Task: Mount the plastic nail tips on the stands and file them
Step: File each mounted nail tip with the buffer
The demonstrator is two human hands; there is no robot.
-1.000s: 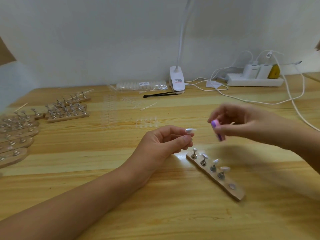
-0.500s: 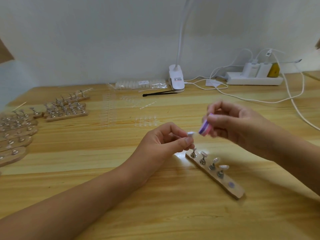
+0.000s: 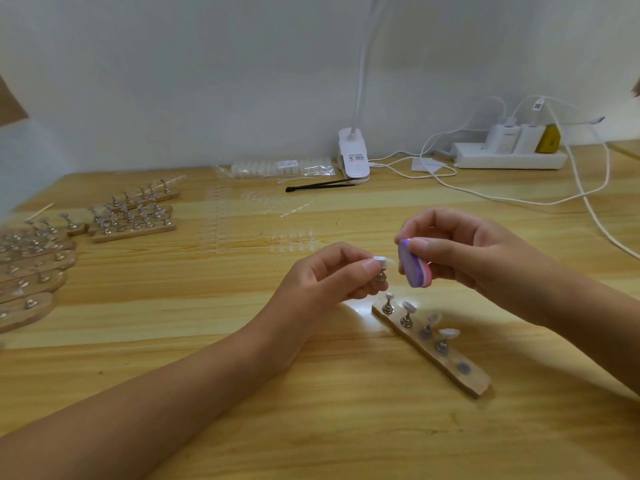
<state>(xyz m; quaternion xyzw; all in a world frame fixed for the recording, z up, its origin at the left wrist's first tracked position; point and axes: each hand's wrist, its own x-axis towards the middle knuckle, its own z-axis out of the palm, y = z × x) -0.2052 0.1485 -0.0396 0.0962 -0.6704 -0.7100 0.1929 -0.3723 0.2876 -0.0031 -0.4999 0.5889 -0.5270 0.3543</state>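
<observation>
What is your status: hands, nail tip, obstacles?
Left hand pinches small metal stand carrying clear plastic nail tip. Right hand grips purple-and-pink file block close beside tip. Nothing between.

The lamp [image 3: 351, 142] goes up past the top edge, so its head is out of sight. The stands [image 3: 27, 271] on the left are cut by the left edge. The left hand [image 3: 322, 285] hides most of the peg [image 3: 380, 277] it pinches. The tip [image 3: 382, 261] on it is blurry; I cannot tell if the file [image 3: 412, 265] touches it.
</observation>
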